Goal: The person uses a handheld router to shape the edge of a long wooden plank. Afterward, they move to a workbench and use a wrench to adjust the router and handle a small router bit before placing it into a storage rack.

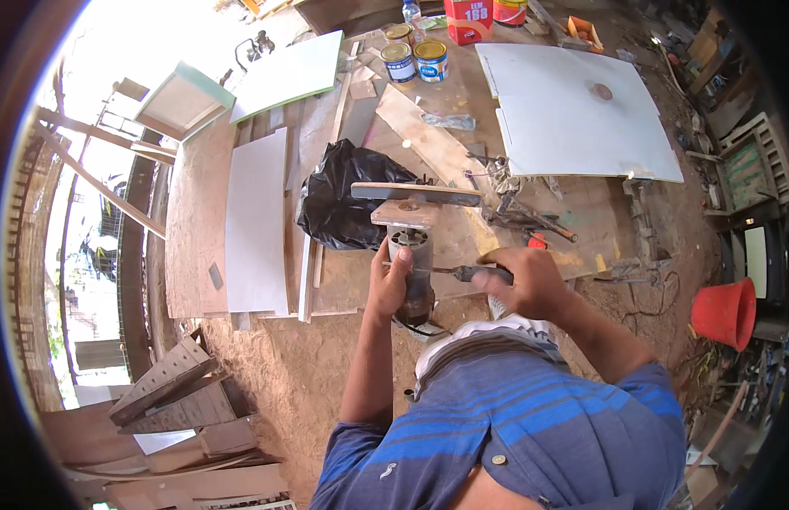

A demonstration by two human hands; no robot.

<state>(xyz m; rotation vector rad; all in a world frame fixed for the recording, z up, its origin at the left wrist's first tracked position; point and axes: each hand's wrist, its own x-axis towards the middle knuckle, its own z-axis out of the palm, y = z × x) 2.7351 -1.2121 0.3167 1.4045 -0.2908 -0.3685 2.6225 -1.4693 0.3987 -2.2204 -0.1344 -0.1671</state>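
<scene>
My left hand [389, 280] is wrapped round the grey and dark body of a trim router [418, 289], its thumb pressed on the near side. The tool points away from me, its wooden base plate [405, 213] at the far end. A long wood-edged strip [416, 194] lies across beyond that plate; how it is joined cannot be made out. My right hand [527, 280] grips a screwdriver [473, 273] by its dark handle. Its thin shaft runs left to the side of the router's body, where the tip is hidden. Just left of the router sits a black plastic bag [343, 191].
Paint cans [431, 61] and a red tin [469, 21] stand at the table's back. A white panel [581, 110] lies at right, clamps and tools [522, 208] below it. White boards [257, 225] lie left. A red bucket [723, 313] is far right; wooden pieces [169, 387] lie lower left.
</scene>
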